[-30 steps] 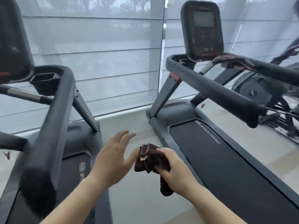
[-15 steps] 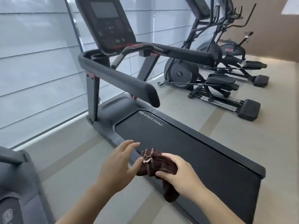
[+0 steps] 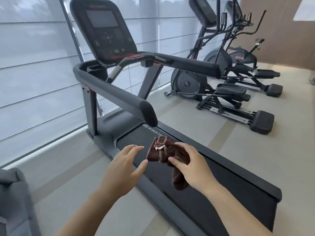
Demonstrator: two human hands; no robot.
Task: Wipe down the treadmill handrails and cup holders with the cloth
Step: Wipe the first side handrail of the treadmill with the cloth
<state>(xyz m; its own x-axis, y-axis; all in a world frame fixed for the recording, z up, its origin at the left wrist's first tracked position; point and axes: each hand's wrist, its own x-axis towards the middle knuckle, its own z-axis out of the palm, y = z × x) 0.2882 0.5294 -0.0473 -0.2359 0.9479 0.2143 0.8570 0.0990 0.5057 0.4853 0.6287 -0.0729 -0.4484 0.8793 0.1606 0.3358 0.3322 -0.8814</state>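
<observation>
Cloth (image 3: 167,153), dark brown and bunched with a small white tag showing, is hanging above the near part of the treadmill belt (image 3: 213,193); the right hand (image 3: 190,169) is gripping it, thumb underneath and fingers over the top; the left hand (image 3: 124,166) is hovering open just beside it, fingers spread, thumb tip near the cloth's edge; the left handrail (image 3: 117,94) is standing farther off, the cup holder (image 3: 96,69) at its far end below the console (image 3: 105,29); the right handrail (image 3: 192,65) is lying beyond; elliptical trainers (image 3: 221,86) are standing far right.
</observation>
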